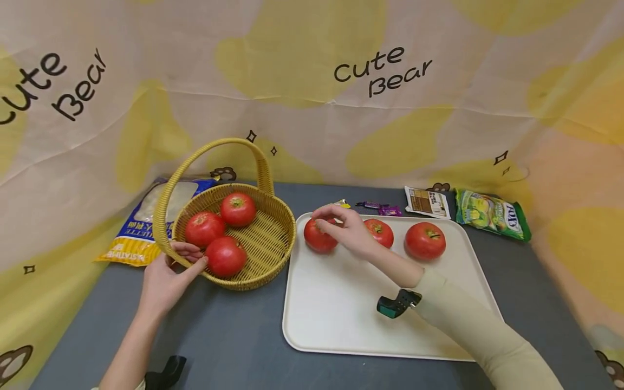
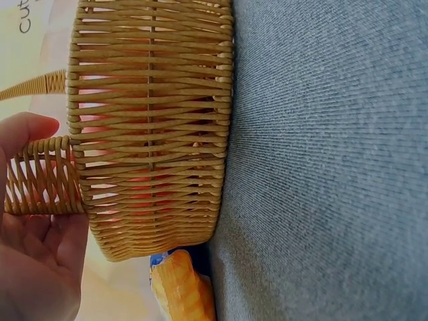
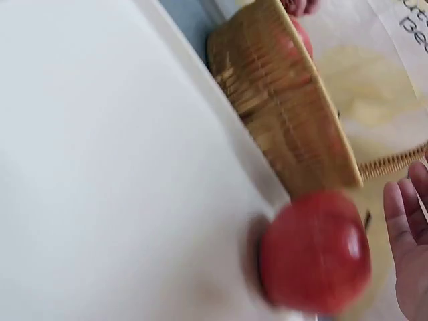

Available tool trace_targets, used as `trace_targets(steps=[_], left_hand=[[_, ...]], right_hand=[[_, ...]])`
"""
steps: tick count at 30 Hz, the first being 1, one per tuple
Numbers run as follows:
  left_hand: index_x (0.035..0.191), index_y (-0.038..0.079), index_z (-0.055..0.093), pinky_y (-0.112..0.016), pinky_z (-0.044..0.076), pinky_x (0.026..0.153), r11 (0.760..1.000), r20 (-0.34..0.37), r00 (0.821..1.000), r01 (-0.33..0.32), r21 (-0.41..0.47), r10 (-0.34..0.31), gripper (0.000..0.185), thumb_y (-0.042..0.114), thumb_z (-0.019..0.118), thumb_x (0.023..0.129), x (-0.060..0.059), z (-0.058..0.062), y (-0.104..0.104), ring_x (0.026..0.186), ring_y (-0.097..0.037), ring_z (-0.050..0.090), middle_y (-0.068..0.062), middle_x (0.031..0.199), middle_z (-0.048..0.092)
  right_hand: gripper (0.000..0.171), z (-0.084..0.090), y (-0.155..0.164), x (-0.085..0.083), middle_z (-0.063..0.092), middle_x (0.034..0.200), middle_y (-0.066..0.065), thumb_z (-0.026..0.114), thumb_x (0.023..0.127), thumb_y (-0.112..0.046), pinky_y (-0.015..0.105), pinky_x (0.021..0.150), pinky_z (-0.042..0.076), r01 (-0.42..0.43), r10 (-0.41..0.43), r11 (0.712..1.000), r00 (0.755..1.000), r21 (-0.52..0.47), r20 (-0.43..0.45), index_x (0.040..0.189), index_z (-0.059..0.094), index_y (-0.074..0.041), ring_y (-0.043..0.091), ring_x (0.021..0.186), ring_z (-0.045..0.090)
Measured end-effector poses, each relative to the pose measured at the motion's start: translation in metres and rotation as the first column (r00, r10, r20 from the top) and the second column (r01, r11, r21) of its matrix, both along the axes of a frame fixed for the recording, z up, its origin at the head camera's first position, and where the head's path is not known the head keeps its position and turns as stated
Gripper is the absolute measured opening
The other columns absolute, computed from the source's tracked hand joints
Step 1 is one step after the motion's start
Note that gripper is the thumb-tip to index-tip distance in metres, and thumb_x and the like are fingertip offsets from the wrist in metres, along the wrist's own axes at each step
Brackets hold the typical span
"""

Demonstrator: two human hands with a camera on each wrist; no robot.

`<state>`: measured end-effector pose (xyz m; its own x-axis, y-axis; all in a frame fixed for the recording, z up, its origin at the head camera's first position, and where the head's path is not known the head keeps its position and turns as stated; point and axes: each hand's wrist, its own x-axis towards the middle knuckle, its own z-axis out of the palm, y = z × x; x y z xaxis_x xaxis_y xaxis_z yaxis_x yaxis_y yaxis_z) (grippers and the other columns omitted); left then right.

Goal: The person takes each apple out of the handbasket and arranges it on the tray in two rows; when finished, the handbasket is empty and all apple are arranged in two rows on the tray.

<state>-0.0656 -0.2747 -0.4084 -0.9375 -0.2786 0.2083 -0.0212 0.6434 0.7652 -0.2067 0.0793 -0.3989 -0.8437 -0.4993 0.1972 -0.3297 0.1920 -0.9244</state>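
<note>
On the grey bench [image 1: 234,336], the left hand [image 1: 163,281] is gripping the basket [image 1: 273,238] where the handle [image 1: 168,200] meets the rim, thumb lying along the near wall and fingers curling over the rim. Its forearm is reaching in from the lower left. Three tomatoes are sitting inside the basket. Just right of the basket, the right hand [image 1: 343,230] is hovering palm-down over the leftmost tomato [image 1: 319,238] on the white tray [image 1: 331,309], fingers spread and relaxed, fingertips at or just above the fruit; the wrist view shows the palm open beside it, holding nothing. Its sleeved arm is crossing the tray from the lower right. Two more tomatoes [image 1: 425,240] are resting on the tray's far edge. Snack packets [image 1: 492,214] are lying behind the tray.
</note>
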Motion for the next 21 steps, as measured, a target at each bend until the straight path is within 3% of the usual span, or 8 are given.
trace_targets(steps=[4,8,13,17,21], left_hand=[[0.106,0.01,0.062,-0.011,0.043,0.072,1.0,-0.007,1.0,0.002,-0.003,-0.002,0.031,0.028,0.076,0.085,0.001,0.002,0.0,0.082,0.0,0.058,-0.001,0.092,0.068],[0.105,0.008,0.063,-0.011,0.042,0.073,1.0,-0.012,1.0,0.012,0.003,-0.012,0.03,0.027,0.076,0.085,0.0,0.003,0.001,0.081,0.001,0.058,-0.005,0.093,0.069],[0.105,0.009,0.062,-0.011,0.043,0.073,1.0,-0.014,1.0,0.009,0.0,-0.009,0.03,0.027,0.076,0.085,-0.001,0.001,0.001,0.082,0.0,0.058,-0.004,0.093,0.069],[0.107,0.009,0.062,-0.012,0.042,0.074,1.0,-0.008,1.0,0.01,-0.009,-0.01,0.03,0.027,0.076,0.086,0.0,0.002,0.0,0.082,-0.001,0.058,-0.005,0.094,0.069],[0.108,0.008,0.061,-0.012,0.042,0.074,1.0,0.003,1.0,0.013,-0.009,-0.013,0.032,0.026,0.076,0.086,0.002,0.005,0.001,0.083,0.0,0.057,-0.007,0.096,0.069]], right_hand=[[0.02,-0.004,-0.043,0.005,0.068,0.112,0.005,0.065,0.094,-0.016,0.031,0.087,0.052,-0.137,0.137,0.991,0.99,0.007,-0.019,0.114,0.068,-0.012,0.013,0.102,0.06],[0.025,-0.003,-0.08,0.01,0.066,0.113,0.009,0.066,0.093,-0.014,0.031,0.085,0.052,-0.267,0.268,0.963,0.962,0.023,-0.048,0.116,0.066,-0.007,0.017,0.103,0.06],[0.044,-0.002,-0.12,0.008,0.06,0.125,0.009,0.071,0.089,-0.022,0.027,0.088,0.05,-0.359,0.373,0.916,0.926,0.178,-0.051,0.128,0.058,-0.006,0.024,0.112,0.057],[0.067,-0.001,-0.142,0.005,0.051,0.138,0.01,0.074,0.085,-0.033,0.029,0.095,0.046,-0.404,0.427,0.852,0.904,0.333,0.004,0.14,0.045,-0.008,0.022,0.122,0.049],[0.083,-0.004,-0.156,0.004,0.045,0.142,0.008,0.076,0.081,-0.038,0.029,0.099,0.042,-0.445,0.43,0.813,0.894,0.376,0.128,0.147,0.036,-0.011,0.018,0.128,0.042]])
